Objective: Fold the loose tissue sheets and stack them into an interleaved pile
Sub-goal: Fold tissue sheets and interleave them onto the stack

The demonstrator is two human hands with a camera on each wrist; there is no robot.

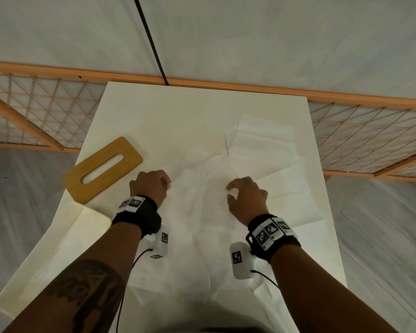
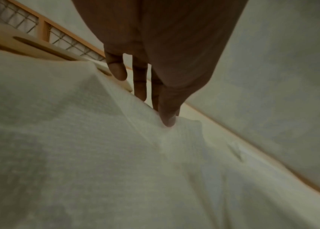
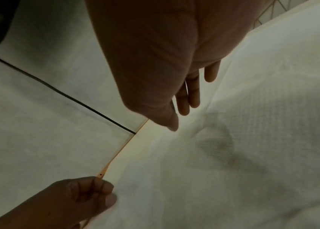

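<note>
White table bears unprinted tissue sheets; left hand pinches one, right hand hovers spread.

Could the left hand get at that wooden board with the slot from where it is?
Probably yes: the wooden board lies just beside the left hand with nothing between, though that hand pinches a tissue sheet.

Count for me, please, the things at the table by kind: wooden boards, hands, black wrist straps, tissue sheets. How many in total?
Wooden board with a slot: 1
Hands: 2, the left hand and the right hand
Black wrist straps: 2
Tissue sheets: several, overlapping; the exact number cannot be told
Total: 5, tissue sheets not counted
</note>
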